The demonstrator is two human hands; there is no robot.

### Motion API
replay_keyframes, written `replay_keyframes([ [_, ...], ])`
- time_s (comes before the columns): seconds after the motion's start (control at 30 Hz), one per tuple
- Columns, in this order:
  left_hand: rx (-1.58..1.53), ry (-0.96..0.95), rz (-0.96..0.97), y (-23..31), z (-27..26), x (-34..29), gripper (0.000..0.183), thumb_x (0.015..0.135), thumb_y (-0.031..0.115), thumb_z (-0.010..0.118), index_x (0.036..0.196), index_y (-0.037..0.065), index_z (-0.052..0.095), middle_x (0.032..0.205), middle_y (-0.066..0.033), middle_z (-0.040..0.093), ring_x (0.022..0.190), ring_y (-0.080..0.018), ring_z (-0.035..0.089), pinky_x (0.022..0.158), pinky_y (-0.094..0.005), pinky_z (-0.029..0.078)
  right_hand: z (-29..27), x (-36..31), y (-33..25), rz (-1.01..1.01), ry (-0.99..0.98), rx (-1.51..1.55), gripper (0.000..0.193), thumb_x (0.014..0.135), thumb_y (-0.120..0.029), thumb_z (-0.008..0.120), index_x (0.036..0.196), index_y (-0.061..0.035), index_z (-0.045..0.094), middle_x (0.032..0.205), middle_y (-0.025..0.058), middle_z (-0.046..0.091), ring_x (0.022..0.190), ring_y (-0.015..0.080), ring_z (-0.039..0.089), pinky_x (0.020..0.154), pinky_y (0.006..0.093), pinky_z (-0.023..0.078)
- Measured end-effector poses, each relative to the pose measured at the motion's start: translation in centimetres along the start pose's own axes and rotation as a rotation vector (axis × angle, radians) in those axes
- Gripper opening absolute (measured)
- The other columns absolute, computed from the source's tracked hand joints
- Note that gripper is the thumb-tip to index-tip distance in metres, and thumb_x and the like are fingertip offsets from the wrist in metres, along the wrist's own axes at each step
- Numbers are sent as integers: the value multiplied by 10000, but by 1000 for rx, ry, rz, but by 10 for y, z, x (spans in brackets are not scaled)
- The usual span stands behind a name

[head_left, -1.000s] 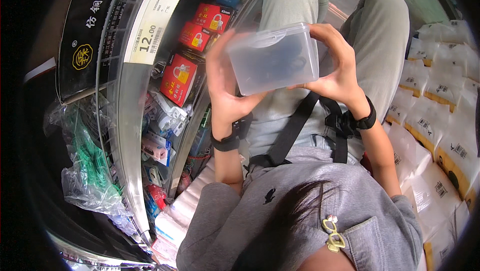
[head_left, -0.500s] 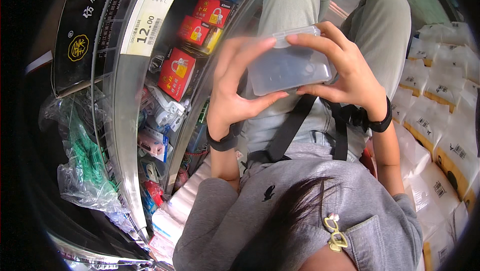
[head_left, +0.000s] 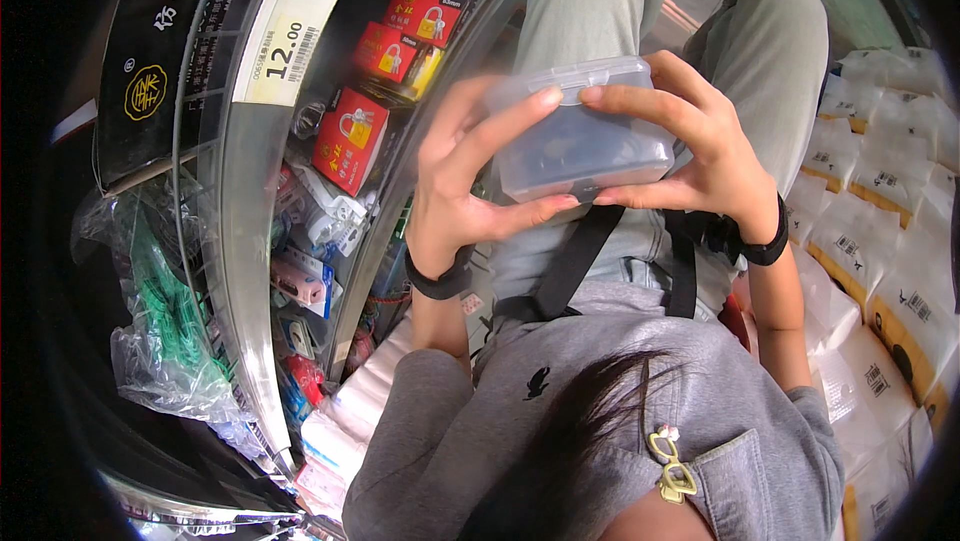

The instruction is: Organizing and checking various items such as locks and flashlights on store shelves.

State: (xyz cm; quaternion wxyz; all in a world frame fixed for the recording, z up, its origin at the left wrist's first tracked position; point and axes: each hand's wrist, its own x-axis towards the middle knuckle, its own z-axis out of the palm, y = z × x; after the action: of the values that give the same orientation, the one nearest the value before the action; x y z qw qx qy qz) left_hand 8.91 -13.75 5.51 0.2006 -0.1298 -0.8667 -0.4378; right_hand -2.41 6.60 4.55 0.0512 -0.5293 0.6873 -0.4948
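Note:
Between both hands, above my lap, is a clear plastic box (head_left: 590, 146) with a hinged-looking lid and a clasp on its edge. My left hand (head_left: 465, 166) grips its left side, thumb along the near edge and index fingertip by the clasp. On the other side my right hand (head_left: 705, 136) is closed round the box, thumb under the near edge and index finger by the clasp. Both thumb tips nearly meet at the near edge. The lid looks shut. What the box holds, if anything, is too blurred to make out.
A curved shelf (head_left: 240, 271) runs along my left, with red padlock boxes (head_left: 350, 141) and small packaged goods on it. A clear bag of green netting (head_left: 165, 301) hangs at far left. Stacked white packs (head_left: 890, 211) fill my right side.
The box has tilted, so more of its near side shows, and both hands have shifted slightly toward me with it. My fingers keep their hold near the clasp.

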Motion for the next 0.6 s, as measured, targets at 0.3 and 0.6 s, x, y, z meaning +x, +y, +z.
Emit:
replay_keyframes([
  [0.3, 104, -9, 62, -5, 1, -6, 731, 523, 233, 870, 1172, 118, 554, 1104, -202, 526, 950, -315, 579, 763, -384, 501, 8, -5, 9, -33, 38, -42, 678, 535, -179, 809, 1172, -167, 580, 998, 154, 535, 866, 317, 561, 739, 369, 478],
  [0.6, 81, 120, 97, -2, 11, 2, 655, 513, 21, 772, 1136, 164, 629, 1132, -152, 543, 951, -292, 576, 735, -339, 500, 12, -3, 8, -40, 169, 34, 714, 506, -75, 799, 1176, -186, 579, 1133, 160, 527, 971, 319, 564, 831, 383, 475],
])
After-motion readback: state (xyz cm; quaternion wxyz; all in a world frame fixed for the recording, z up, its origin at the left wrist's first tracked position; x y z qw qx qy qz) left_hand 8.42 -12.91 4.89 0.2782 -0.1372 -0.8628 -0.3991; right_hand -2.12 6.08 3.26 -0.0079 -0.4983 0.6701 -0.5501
